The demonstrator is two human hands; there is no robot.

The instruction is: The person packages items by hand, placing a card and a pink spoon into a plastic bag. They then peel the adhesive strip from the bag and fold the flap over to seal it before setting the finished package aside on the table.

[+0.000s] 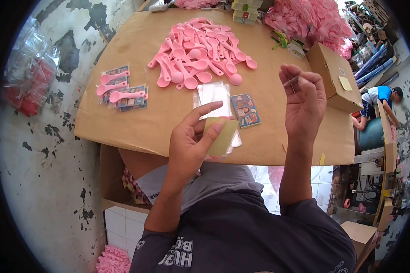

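Yellowish card [222,135] is pinched between thumb and fingers of the left hand [191,143], above clear sleeves [214,98] lying on the cardboard board [136,123]. What may be a thin strip [290,82] is nipped by the raised right hand [303,102] at 3 o'clock. Pink spoons [200,50] are piled at 12 o'clock, packed spoon cards [120,88] at 10 o'clock.

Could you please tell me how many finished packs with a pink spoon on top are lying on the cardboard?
3, in a column at the cardboard's left: top pack, middle pack, bottom pack. They overlap, so more may be hidden.
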